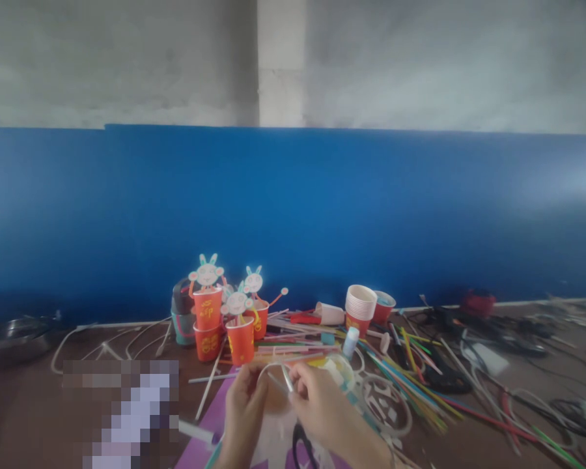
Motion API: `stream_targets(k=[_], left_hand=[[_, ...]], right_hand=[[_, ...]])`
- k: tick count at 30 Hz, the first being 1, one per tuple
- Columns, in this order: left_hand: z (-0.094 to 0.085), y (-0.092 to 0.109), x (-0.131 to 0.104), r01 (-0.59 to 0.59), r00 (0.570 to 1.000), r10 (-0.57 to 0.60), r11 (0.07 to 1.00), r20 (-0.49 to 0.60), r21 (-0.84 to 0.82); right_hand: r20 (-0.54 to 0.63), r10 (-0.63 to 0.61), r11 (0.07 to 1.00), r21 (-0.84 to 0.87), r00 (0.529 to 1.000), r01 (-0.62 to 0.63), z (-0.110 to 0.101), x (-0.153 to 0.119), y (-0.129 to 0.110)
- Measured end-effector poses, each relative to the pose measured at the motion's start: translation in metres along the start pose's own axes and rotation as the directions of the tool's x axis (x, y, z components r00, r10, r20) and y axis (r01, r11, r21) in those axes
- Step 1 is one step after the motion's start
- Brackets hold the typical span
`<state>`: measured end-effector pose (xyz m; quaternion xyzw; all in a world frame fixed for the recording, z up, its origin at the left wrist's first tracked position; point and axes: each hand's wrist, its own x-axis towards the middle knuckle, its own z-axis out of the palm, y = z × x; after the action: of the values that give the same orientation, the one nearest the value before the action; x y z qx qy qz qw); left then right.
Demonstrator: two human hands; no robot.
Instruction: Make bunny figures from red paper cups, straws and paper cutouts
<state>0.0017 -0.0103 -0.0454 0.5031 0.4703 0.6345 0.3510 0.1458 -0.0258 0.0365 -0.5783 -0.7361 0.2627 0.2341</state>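
My left hand [247,397] is closed, its fingertips pinching one end of a thin white strip [271,366] that arches over toward the other hand. My right hand [320,400] is also closed, its thumb and fingers round a slim whitish stick-like piece [287,378] where the strip meets it. Whether the two pieces are joined I cannot tell. Below the hands lies a purple and white sheet [202,426]. Dark scissor handles [303,446] show on it beside my right wrist.
Red paper cups with rabbit-face cutouts [239,339] stand behind my left hand. A stack of paper cups [360,306], a glue stick [350,342] and a roll of tape [339,371] are beyond my right. Coloured sticks [415,378] and cables [527,404] spread rightward.
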Motion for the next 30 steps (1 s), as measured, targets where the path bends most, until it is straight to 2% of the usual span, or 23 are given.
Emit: stream_targets(k=[5,9,13,18,26,30], left_hand=[[-0.0012,-0.0015,0.0007,-0.014,1.0,0.013,0.998,0.019,0.068],[-0.0018,0.0007,0.0016,-0.025,0.999,0.021,0.995,0.043,0.098],[-0.0014,0.0038,0.0013,-0.008,0.999,0.005,0.996,0.036,0.086],[-0.0001,0.0067,0.0001,-0.014,0.999,0.013,0.999,0.038,0.028],[0.0002,0.0065,-0.0007,-0.003,1.0,0.002,0.999,0.015,0.036],[0.0,0.0044,-0.0002,-0.025,1.0,0.024,0.998,0.015,0.063]], right_hand=[[-0.003,-0.007,1.0,0.007,1.0,0.007,-0.0005,0.0009,0.0006],[0.035,0.039,0.999,0.027,0.999,-0.04,-0.0009,0.0027,0.0015],[0.012,0.014,0.999,0.042,1.0,-0.014,-0.0021,0.0035,0.0024],[0.066,0.042,0.998,0.048,0.997,-0.046,-0.0077,0.0016,0.0007],[0.029,0.045,0.999,-0.003,0.999,-0.045,-0.0053,0.0036,0.0015],[0.046,0.051,0.999,0.016,0.998,-0.052,-0.0044,0.0036,0.0028]])
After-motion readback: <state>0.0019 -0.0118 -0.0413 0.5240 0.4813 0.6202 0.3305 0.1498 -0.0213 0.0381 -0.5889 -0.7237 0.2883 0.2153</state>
